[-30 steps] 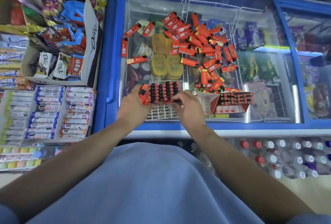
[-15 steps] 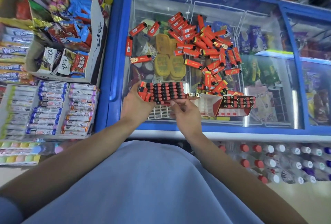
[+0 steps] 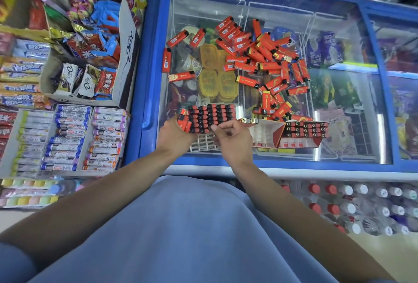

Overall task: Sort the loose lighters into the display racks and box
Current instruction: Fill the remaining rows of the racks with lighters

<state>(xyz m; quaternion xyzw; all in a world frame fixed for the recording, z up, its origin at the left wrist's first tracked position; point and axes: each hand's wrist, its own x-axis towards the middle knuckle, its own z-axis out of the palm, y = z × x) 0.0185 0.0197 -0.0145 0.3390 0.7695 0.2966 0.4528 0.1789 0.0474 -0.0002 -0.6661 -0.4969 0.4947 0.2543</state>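
A white display rack (image 3: 204,144) stands on the freezer's glass lid, filled with rows of red lighters with black tops (image 3: 212,116). My left hand (image 3: 175,134) grips a few tilted red lighters (image 3: 183,121) at the rack's left end. At the rack's front right corner is my right hand (image 3: 234,141), fingers curled, thumb tip against the front row, nothing visibly in it. A second filled rack (image 3: 305,131) and an open red-and-white box (image 3: 268,134) sit to the right. A heap of loose red lighters (image 3: 260,56) lies farther back on the glass.
The blue-framed freezer (image 3: 149,79) holds ice cream under its glass. Left of it are a carton of sweets (image 3: 90,74) and trays of candy rolls (image 3: 67,137). Bottled drinks (image 3: 362,205) stand below the freezer's front edge.
My right hand has drawn back from the rack's front edge and curled its fingers. My left hand stays at the rack's left end.
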